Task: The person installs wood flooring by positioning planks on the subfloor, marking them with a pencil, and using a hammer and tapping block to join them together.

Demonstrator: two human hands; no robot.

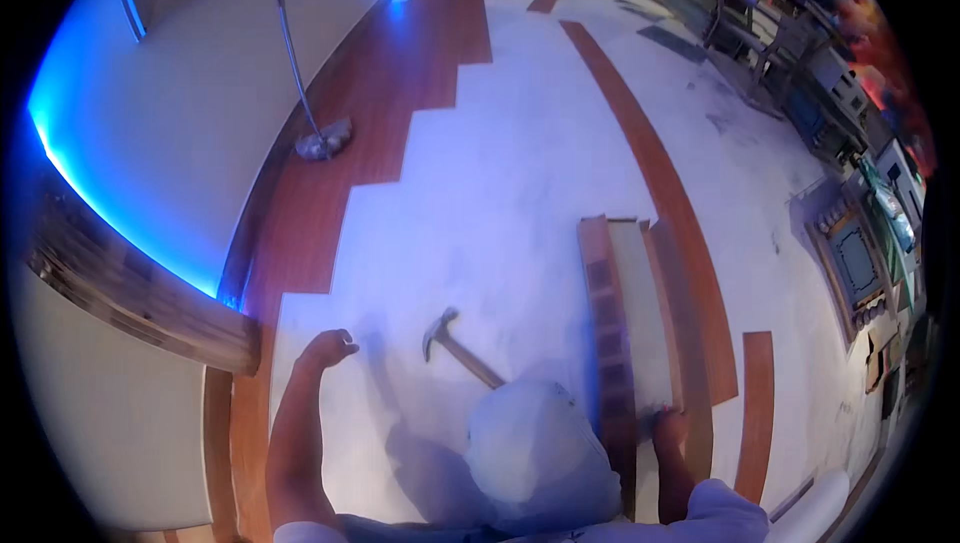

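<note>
Beside the open carton (608, 313), right hand (668, 427) low; left hand (328, 347) out front

Work reads to me as board laying, the step in hand as getting something out of the carton; judgement only. Carton lies lengthwise right of centre, open on top, pale contents (643, 293) showing between its sides. Can't confirm what they are.

To do it well, I'd want the fingers under one long edge, the near end raised first, then the left hand brought across before the full length is lifted. Lift straight up so the sides don't scrape an edge. I'd also move the hammer (462, 348) off the pale floor (470, 193) first; it lies between the two hands and could get stepped on or knocked. Any new piece probably belongs against the stepped edge of the laid boards (310, 233) on the left, so the ends need care there.

Pose: left arm rises from the lower left, nearly straight, hand turned inward, just beside the laid boards. Its fingers are curled, gap narrow, nothing clear in them; can't tell if it touches down. Right forearm is short in view, angled up and slightly left, hand close to the body at the carton's right inner side. Blurred there, a dark patch by the fingers, so I can't tell whether that grip has closed on anything.
</note>
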